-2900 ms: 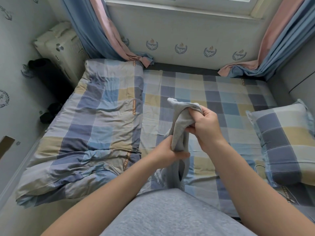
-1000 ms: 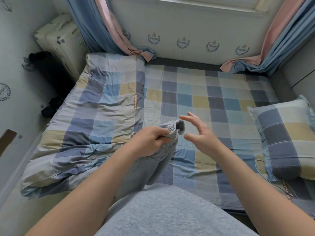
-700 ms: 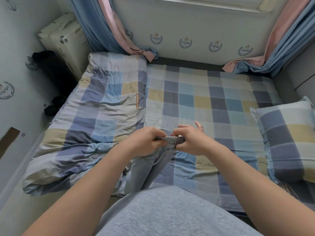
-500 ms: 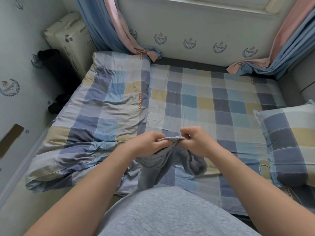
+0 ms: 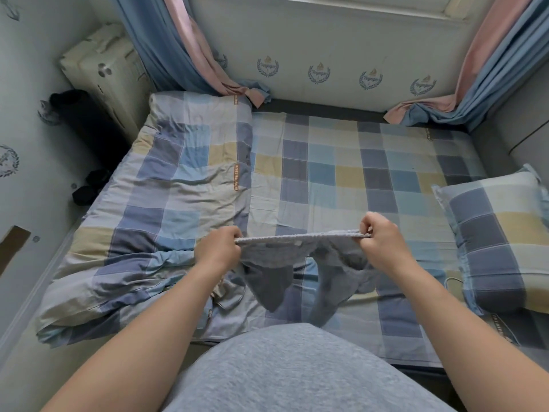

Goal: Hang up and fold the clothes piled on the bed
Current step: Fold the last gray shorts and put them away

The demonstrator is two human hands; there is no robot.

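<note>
Since half a second ago the left hand (image 5: pixel 221 248) and right hand (image 5: pixel 383 242) have pulled apart, stretching the grey shorts (image 5: pixel 276 260) taut by the waistband (image 5: pixel 297 238) above the bed (image 5: pixel 341 173). A rumpled quilt (image 5: pixel 166 188) lies left, a pillow (image 5: pixel 499 242) right. Each hand pinches one waistband end with curled fingers; the legs hang below.

1 head camera looks down over the bed (image 5: pixel 341 173).
</note>
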